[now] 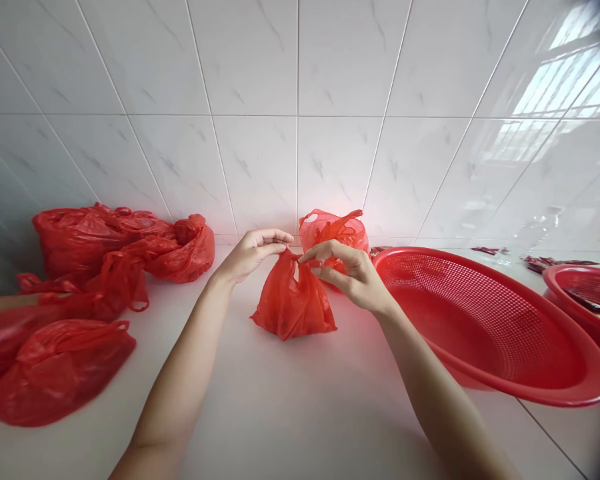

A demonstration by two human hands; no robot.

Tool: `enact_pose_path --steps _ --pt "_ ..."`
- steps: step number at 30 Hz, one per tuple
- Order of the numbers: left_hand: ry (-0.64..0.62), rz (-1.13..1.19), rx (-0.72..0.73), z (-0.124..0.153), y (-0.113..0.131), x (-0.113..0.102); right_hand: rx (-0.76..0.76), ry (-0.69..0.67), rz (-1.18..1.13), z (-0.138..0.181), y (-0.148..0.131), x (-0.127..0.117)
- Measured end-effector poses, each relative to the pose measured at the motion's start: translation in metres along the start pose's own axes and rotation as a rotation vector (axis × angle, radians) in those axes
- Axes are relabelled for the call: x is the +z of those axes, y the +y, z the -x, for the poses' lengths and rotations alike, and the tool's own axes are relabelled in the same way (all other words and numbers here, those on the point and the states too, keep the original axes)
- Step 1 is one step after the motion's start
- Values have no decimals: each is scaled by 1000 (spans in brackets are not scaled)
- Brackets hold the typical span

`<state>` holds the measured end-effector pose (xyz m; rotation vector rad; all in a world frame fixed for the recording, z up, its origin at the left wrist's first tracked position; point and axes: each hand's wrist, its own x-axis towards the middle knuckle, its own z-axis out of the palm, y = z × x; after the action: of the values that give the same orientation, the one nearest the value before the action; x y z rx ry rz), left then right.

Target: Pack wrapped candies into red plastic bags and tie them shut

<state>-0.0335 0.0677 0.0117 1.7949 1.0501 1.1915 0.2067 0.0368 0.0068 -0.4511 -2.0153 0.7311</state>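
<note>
A small red plastic bag [293, 303] stands on the white counter [300, 413] in the middle of the head view. My left hand [250, 255] pinches the bag's top on its left side. My right hand [347, 273] pinches the top on its right side, fingers curled. Both hands are closed on the bag's upper edge. Right behind it, against the tiled wall, stands a second red bag [337, 230] with its handles up.
Several filled red bags [120, 247] lie heaped at the left, one nearer the front [55, 370]. A large red perforated basin [490, 323] sits tilted at the right. Another red basin [587, 293] holding dark packets shows at the far right edge.
</note>
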Motion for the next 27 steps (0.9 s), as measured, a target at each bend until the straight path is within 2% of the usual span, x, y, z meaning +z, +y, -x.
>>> enact_pose_path --steps 4,7,10,13,15,17,18,22,24,27 --pt "-1 -90 -106 -7 -26 -14 56 -246 66 3 -9 -13" --pt "19 -177 -205 -12 -52 -22 39 -414 121 4 -14 -20" --pt "35 -208 -241 -15 -71 -26 34 -467 125 5 -16 -23" --pt "68 -227 -228 -16 -76 -25 63 -480 99 4 -16 -24" --pt "119 -238 -197 -15 -68 -25 95 -442 80 4 -16 -23" --pt "125 -224 -141 -10 -49 -25 128 -328 45 4 -17 -21" --pt "93 -209 -103 -6 -36 -24 136 -247 32 3 -17 -18" --pt "-239 -225 130 17 19 -3 93 50 86 0 -14 2" --pt "-333 -286 164 27 37 14 56 117 132 -1 -15 12" --pt "-344 -303 97 37 48 27 14 128 175 0 -21 16"
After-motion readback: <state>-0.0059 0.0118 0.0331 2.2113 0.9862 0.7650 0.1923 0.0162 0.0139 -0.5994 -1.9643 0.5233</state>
